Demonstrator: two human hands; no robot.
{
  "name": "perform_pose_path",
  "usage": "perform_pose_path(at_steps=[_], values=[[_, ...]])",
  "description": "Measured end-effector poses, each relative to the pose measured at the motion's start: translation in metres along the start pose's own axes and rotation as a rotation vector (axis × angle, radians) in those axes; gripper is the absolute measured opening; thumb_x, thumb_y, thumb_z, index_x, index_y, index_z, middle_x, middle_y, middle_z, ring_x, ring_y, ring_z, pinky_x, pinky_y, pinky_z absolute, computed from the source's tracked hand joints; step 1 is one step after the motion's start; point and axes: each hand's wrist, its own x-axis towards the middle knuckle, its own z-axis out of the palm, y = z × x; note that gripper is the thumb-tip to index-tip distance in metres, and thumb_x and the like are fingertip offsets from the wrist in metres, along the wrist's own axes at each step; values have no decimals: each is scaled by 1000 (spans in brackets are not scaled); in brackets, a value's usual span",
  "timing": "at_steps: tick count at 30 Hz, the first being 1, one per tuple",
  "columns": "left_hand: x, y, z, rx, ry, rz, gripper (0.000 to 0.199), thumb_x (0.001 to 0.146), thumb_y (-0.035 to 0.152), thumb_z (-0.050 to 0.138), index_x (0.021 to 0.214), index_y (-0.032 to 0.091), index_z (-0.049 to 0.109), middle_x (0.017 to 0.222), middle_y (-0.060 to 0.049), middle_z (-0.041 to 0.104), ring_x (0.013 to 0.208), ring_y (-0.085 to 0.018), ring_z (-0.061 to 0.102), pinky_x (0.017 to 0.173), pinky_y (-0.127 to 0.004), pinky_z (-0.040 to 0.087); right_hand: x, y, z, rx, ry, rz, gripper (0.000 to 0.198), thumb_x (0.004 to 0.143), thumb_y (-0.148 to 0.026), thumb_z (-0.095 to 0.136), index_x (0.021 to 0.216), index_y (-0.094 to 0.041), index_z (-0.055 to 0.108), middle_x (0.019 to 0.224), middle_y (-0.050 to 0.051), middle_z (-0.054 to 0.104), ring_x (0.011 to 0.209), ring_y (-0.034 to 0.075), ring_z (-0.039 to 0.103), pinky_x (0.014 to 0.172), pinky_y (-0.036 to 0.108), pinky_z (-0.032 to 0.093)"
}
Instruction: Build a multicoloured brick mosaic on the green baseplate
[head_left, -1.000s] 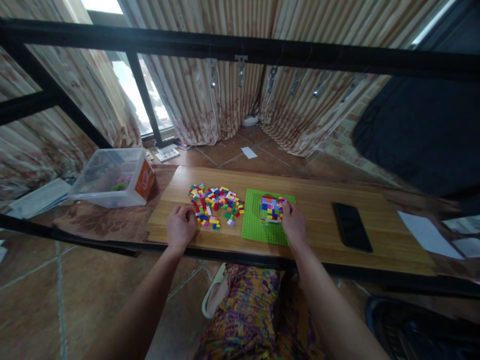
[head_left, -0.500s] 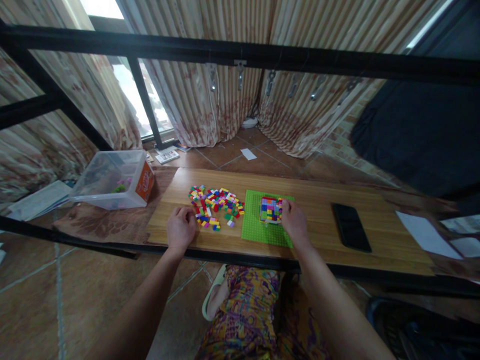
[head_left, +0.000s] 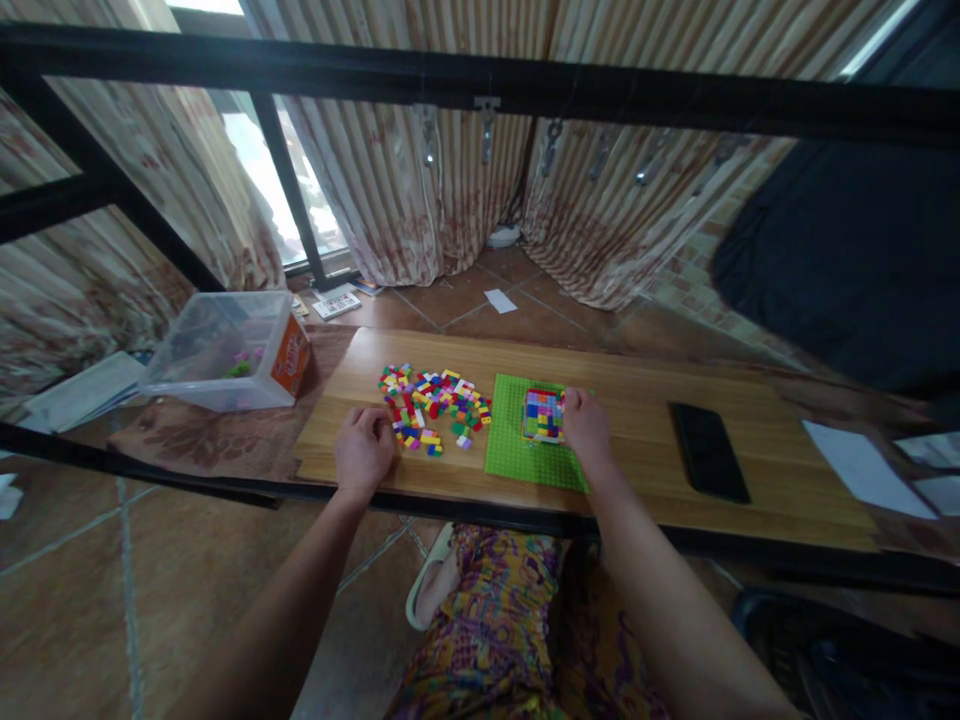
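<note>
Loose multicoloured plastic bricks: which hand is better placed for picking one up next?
Left, probably: the left hand is beside the loose bricks, while the right hand is farther away, at the rectangular multicoloured brick block on the green studded baseplate.

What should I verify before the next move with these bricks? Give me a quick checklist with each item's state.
1. Brick build within the outline of the green baseplate: ok.
2. Right hand at the build: ok, fingers at its right edge.
3. Brick pinched in the right fingers: cannot tell, the hand hides it.
4. Left hand near the loose bricks: ok, beside their left edge; whether it holds one, cannot tell.
5. Clear gap between loose bricks and baseplate: not ok, the nearest lie right by its left edge.
6. Phone apart from both hands: ok.
</note>
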Motion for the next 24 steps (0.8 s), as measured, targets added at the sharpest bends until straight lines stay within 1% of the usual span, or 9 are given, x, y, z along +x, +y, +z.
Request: perform_pose_path(at_steps=[4, 10, 13, 17, 20, 24], values=[[0, 2, -2, 9, -3, -3, 21, 86, 23, 49, 85, 19, 70, 91, -9, 67, 84, -23, 63, 73, -32, 47, 0, -2, 0, -14, -5, 10, 51, 100, -37, 23, 116, -17, 68, 110, 14, 70, 98, 25, 63, 84, 34, 43], [0, 3, -2, 5, -4, 0, 22, 85, 22, 48, 85, 19, 70, 91, -9, 67, 85, -24, 63, 74, -34, 47, 0, -6, -8, -43, -15, -20, 51, 100, -35, 24, 111, -15, 70, 105, 15, 71, 96, 25, 64, 84, 35, 44], [1, 2, -2, 9, -5, 6, 21, 85, 22, 48, 84, 20, 70, 90, -9, 67, 86, -24, 62, 76, -34, 48, 0, -13, -14, -59, -7, -38, 50, 100, -38, 27, 115, -15, 69, 111, 18, 70, 103, 27, 62, 89, 39, 43], [1, 2, -2, 13, 0, 4, 21, 85, 22, 48, 84, 20, 69, 89, -9, 67, 86, -24, 62, 76, -34, 48, 1, -29, -15, -107, 10, -92, 52, 99, -46, 33, 129, -14, 61, 127, 20, 63, 120, 34, 53, 97, 48, 39], [0, 2, -2, 5, -1, 7, 21, 85, 22, 48, 84, 20, 69, 89, -9, 67, 85, -24, 62, 75, -33, 47, 1, -39, -9, -189, -37, -151, 56, 99, -49, 36, 135, -12, 56, 133, 23, 58, 125, 38, 49, 100, 54, 36], [0, 2, -2, 4, -6, 9, 21, 86, 23, 49, 83, 20, 69, 89, -8, 66, 84, -23, 62, 74, -33, 47, 0, -42, -3, -272, -96, -177, 59, 99, -51, 32, 135, -11, 56, 134, 24, 56, 127, 39, 47, 102, 57, 34]])
